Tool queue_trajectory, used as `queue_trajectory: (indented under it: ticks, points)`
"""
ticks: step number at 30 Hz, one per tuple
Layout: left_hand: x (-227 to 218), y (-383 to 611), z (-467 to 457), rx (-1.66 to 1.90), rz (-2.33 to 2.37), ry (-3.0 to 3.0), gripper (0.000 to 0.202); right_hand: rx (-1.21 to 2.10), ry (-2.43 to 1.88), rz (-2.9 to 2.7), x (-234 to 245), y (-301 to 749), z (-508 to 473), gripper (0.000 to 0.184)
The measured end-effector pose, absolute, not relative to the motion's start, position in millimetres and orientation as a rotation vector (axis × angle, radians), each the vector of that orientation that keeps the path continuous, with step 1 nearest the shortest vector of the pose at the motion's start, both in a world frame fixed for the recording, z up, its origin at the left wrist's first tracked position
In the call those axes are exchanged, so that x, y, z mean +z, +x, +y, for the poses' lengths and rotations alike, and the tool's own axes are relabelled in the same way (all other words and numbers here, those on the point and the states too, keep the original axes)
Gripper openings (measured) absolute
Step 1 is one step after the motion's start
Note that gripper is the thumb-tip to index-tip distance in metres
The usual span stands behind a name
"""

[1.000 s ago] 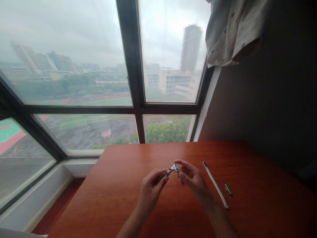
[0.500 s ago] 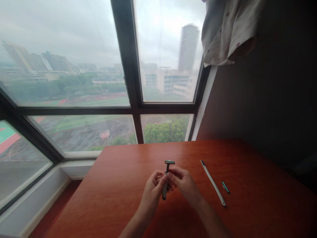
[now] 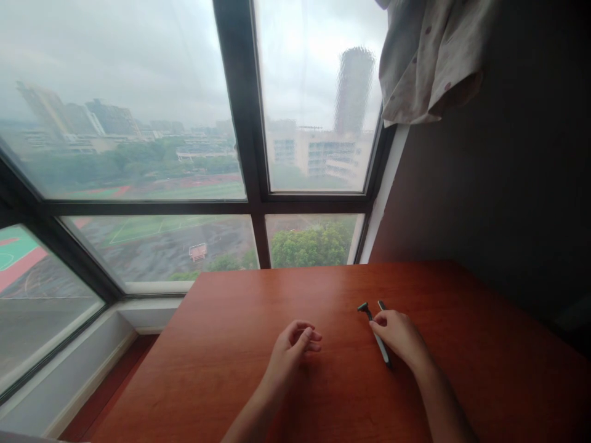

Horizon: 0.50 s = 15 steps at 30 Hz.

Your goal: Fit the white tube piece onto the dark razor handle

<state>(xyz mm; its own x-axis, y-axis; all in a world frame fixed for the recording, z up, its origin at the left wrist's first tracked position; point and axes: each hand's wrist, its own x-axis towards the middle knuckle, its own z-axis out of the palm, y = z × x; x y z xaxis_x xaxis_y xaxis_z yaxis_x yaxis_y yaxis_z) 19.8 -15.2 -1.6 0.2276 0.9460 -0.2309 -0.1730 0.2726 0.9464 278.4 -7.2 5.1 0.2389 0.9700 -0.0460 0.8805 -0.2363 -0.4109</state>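
Note:
My right hand (image 3: pixel 398 332) pinches a razor (image 3: pixel 381 352) by the upper part of its handle, low at the right of the table. The razor's dark head (image 3: pixel 362 307) points away from me and its grey handle slants toward me. Whether the handle rests on the wood I cannot tell. Just beyond my fingers shows the dark tip (image 3: pixel 381 305) of a slim white stick, perhaps a toothbrush; my hand and arm cover the rest. My left hand (image 3: pixel 295 344) holds nothing, its fingers loosely bent and apart over the middle of the table.
The reddish-brown wooden table (image 3: pixel 221 332) reaches to large windows with a dark frame (image 3: pixel 258 203). A light garment with buttons (image 3: pixel 429 61) hangs at the upper right, before a dark wall (image 3: pixel 508 184). A white sill (image 3: pixel 148 314) runs along the left.
Both hands held the razor before. My left hand has let go, and my right hand has carried the razor rightward, beside the white stick. The small green piece is now hidden.

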Motion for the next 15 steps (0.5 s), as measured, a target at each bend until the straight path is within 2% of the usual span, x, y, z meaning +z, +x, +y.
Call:
queue_trajectory:
  ticks: [15]
  points:
    - [2,21,-17,0.971,1.043,1.001,0.035,0.28,-2.387,-1.782,-4,292,-6,0.019]
